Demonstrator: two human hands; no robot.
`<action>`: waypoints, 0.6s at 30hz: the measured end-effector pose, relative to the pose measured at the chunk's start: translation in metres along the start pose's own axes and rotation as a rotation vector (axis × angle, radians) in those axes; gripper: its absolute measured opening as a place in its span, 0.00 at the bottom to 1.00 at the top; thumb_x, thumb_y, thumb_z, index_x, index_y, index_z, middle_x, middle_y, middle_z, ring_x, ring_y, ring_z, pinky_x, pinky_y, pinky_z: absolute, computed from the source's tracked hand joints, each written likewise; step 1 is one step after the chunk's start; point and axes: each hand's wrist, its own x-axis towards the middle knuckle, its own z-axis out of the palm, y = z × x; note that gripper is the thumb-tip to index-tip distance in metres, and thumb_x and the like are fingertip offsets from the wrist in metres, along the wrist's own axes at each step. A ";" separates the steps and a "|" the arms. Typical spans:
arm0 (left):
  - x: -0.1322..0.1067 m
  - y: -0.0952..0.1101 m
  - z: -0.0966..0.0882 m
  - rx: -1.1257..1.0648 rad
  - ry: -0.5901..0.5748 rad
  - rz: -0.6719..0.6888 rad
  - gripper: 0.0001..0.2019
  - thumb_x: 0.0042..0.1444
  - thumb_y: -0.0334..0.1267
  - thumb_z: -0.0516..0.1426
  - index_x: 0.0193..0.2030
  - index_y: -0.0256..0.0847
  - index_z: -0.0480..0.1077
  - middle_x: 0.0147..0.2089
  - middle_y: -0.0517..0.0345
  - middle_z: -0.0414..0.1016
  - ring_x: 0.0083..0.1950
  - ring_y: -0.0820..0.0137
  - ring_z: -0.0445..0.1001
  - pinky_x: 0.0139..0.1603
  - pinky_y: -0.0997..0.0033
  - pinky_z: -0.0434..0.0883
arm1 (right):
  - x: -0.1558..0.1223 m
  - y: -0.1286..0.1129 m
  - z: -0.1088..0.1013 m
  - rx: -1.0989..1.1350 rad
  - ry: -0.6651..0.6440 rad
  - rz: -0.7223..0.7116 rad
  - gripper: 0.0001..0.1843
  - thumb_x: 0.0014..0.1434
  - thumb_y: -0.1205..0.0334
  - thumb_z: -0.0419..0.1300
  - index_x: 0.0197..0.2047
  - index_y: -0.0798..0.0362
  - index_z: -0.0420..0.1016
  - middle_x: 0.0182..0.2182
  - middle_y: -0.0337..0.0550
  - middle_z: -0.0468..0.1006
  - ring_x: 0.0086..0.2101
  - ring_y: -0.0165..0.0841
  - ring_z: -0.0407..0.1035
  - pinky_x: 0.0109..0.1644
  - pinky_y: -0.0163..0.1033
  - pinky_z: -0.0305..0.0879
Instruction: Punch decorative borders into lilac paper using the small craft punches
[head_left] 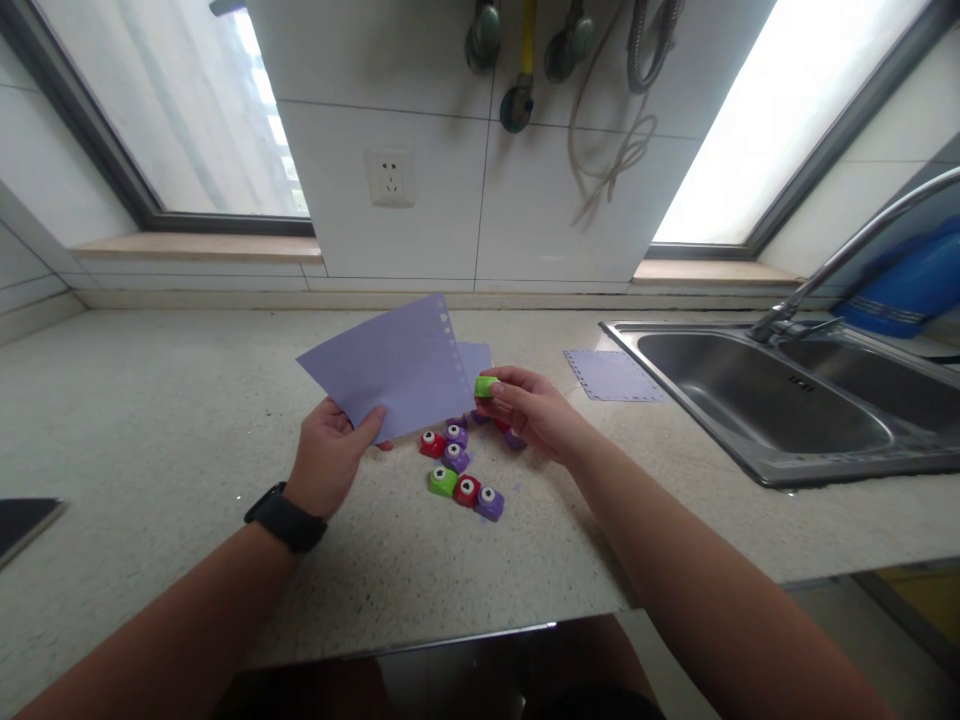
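Note:
My left hand [334,450], with a black watch on its wrist, pinches the lower left part of a purple sheet of paper [390,370]. A row of small punched holes runs down the sheet's right edge. Close to that edge, my right hand [536,405] grips a green craft punch [485,387] between thumb and fingers. Whether the paper sits in the punch's slot I cannot tell. Below the hands lie several more punches, among them a green one [442,481], a red one [467,490] and a purple one [489,502]; some are partly covered by the paper and my right hand.
Another purple sheet [476,355] lies behind the held one. A sheet with punched edges [613,376] rests beside the steel sink [757,400]. The tap [795,310] rises behind the basins. At the far left is a dark flat object [28,525]. A tiled wall backs the speckled counter [187,400].

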 end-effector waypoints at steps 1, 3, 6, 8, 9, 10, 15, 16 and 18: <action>0.000 0.001 0.000 0.016 0.001 -0.002 0.25 0.47 0.44 0.72 0.47 0.33 0.73 0.46 0.49 0.82 0.29 0.71 0.77 0.28 0.72 0.78 | 0.000 0.000 0.000 -0.001 0.001 0.000 0.20 0.52 0.57 0.76 0.46 0.54 0.78 0.41 0.45 0.81 0.39 0.32 0.78 0.56 0.42 0.75; -0.001 0.002 0.001 0.048 0.005 -0.005 0.25 0.46 0.44 0.72 0.47 0.33 0.73 0.45 0.48 0.82 0.29 0.71 0.77 0.28 0.72 0.77 | -0.001 -0.001 0.001 -0.003 -0.001 0.002 0.20 0.52 0.56 0.76 0.45 0.54 0.79 0.40 0.44 0.81 0.39 0.32 0.78 0.55 0.42 0.76; -0.002 0.005 0.002 0.087 0.009 -0.011 0.25 0.46 0.45 0.71 0.47 0.34 0.73 0.45 0.48 0.82 0.29 0.69 0.78 0.28 0.71 0.77 | -0.001 -0.001 0.002 -0.011 -0.007 0.003 0.20 0.51 0.55 0.77 0.44 0.53 0.79 0.39 0.43 0.81 0.39 0.32 0.78 0.55 0.43 0.76; -0.002 0.006 0.002 0.111 0.013 -0.012 0.25 0.46 0.45 0.71 0.47 0.34 0.73 0.44 0.48 0.82 0.29 0.69 0.78 0.29 0.70 0.77 | -0.001 -0.002 0.003 -0.022 -0.013 0.004 0.20 0.51 0.55 0.76 0.44 0.53 0.79 0.39 0.43 0.81 0.40 0.32 0.77 0.56 0.44 0.76; -0.003 0.006 0.002 0.121 0.013 -0.011 0.24 0.46 0.45 0.71 0.47 0.34 0.74 0.44 0.48 0.82 0.29 0.69 0.78 0.29 0.70 0.77 | -0.002 -0.002 0.003 -0.026 -0.015 0.004 0.21 0.52 0.54 0.76 0.45 0.53 0.78 0.40 0.43 0.81 0.40 0.32 0.77 0.57 0.45 0.76; -0.003 0.006 0.002 0.125 0.014 -0.007 0.24 0.46 0.45 0.71 0.47 0.34 0.74 0.44 0.48 0.82 0.29 0.69 0.78 0.29 0.70 0.78 | -0.002 -0.002 0.003 -0.028 -0.019 0.005 0.21 0.52 0.54 0.76 0.45 0.53 0.78 0.40 0.44 0.81 0.41 0.32 0.77 0.57 0.45 0.75; -0.003 0.007 0.003 0.110 0.014 -0.004 0.25 0.46 0.44 0.70 0.48 0.34 0.73 0.46 0.48 0.82 0.30 0.69 0.78 0.29 0.70 0.78 | -0.002 -0.001 0.003 -0.040 -0.012 -0.013 0.22 0.50 0.54 0.77 0.44 0.52 0.78 0.40 0.42 0.81 0.41 0.33 0.78 0.57 0.45 0.75; -0.003 0.008 0.003 0.109 0.015 -0.004 0.25 0.46 0.44 0.70 0.48 0.34 0.73 0.46 0.47 0.82 0.30 0.69 0.78 0.29 0.70 0.79 | -0.002 -0.001 0.003 -0.046 -0.007 -0.017 0.22 0.50 0.54 0.78 0.44 0.51 0.78 0.40 0.42 0.81 0.40 0.33 0.78 0.57 0.45 0.76; -0.003 0.009 0.003 0.116 0.024 0.005 0.24 0.45 0.44 0.70 0.47 0.34 0.74 0.46 0.47 0.82 0.32 0.67 0.79 0.30 0.69 0.79 | -0.001 0.000 0.002 -0.058 -0.002 -0.020 0.23 0.49 0.54 0.78 0.45 0.51 0.78 0.40 0.42 0.81 0.40 0.34 0.79 0.56 0.44 0.76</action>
